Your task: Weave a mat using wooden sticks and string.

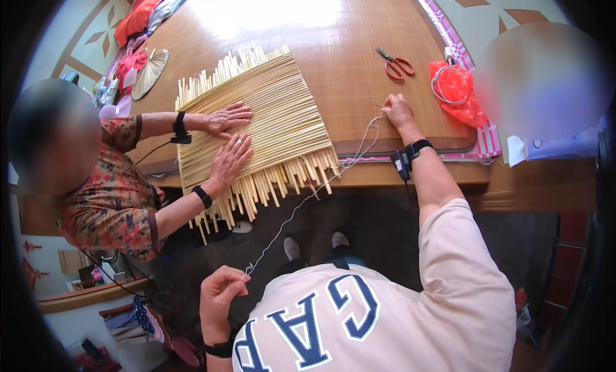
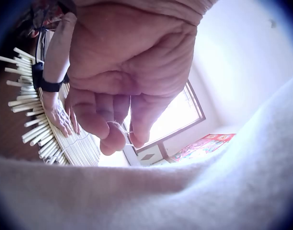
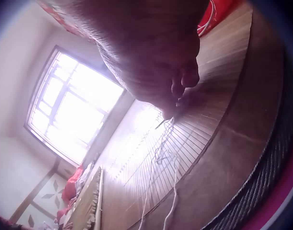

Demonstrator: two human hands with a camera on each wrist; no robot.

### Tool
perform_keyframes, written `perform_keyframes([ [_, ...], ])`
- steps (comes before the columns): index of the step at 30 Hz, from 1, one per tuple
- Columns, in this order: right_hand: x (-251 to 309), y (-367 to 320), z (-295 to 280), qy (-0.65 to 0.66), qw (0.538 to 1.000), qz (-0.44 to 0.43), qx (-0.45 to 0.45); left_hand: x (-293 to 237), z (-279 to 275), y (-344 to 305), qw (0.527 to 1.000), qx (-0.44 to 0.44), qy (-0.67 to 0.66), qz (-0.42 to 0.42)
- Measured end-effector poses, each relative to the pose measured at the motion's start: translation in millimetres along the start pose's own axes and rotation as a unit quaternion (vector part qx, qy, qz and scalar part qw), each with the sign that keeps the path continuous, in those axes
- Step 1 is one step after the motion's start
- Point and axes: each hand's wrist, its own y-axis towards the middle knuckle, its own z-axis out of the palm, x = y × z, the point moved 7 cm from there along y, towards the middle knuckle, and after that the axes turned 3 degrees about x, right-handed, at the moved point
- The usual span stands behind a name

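Note:
My left hand [image 1: 221,294], low in front of my shirt, pinches one end of a white thread [image 1: 287,219] between thumb and fingers. From there the thread runs slackly up past the mat's corner to my right hand [image 1: 400,111], over the table. That hand pinches a thin needle [image 3: 160,124], with strands of thread hanging below its fingertips. Left of my right hand lies a mat of pale stalks [image 1: 282,109] laid side by side, their uneven ends sticking out. Another person's two hands [image 1: 230,161] rest flat on it.
Red-handled scissors [image 1: 396,68] lie beyond my right hand on the wooden table [image 1: 359,25]. A red plastic bag [image 1: 457,93] sits at the right edge. A woven fan [image 1: 150,74] and bags are at the far left. The other person stands at the left side.

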Motion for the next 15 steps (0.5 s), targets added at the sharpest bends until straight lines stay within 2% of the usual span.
perform_keyframes([
  [1, -6.2, 0.5, 14.5, -0.018, 0.997, 0.015, 0.075, 2.7, -3.9, -6.4, 1.0, -0.004, -0.001, -0.003],
  [3, -11.0, -0.1, 23.8, -0.016, 0.997, 0.021, 0.077, 7.5, -18.3, -18.2, 0.998, -0.057, -0.017, -0.01],
  [5, -4.9, -4.2, 19.5, -0.044, 0.998, -0.045, -0.007, 11.3, -29.1, -25.9, 0.996, -0.089, -0.03, 0.0],
  [6, -2.7, -5.7, 15.8, -0.044, 0.998, -0.045, -0.007, 16.6, -40.2, -32.8, 0.992, -0.116, -0.058, 0.007],
  [8, -16.1, -5.6, 3.2, 0.05, 0.996, 0.071, -0.01, 24.3, -58.8, -44.7, 0.982, -0.16, -0.095, 0.019],
  [10, -18.6, -18.1, -32.4, 0.15, 0.985, 0.034, -0.071, 40.1, -85.0, -60.2, 0.979, -0.176, -0.104, 0.006],
  [12, -16.5, -41.9, -73.1, 0.197, 0.961, -0.091, -0.172, 57.5, -113.7, -74.6, 0.971, -0.216, -0.107, -0.001],
  [14, -28.0, -72.6, -104.8, 0.342, 0.933, 0.036, -0.108, 75.7, -146.0, -86.6, 0.966, -0.227, -0.123, -0.012],
  [15, -36.0, -87.8, -116.1, 0.424, 0.897, 0.054, -0.109, 87.9, -162.7, -92.5, 0.962, -0.236, -0.139, -0.024],
])
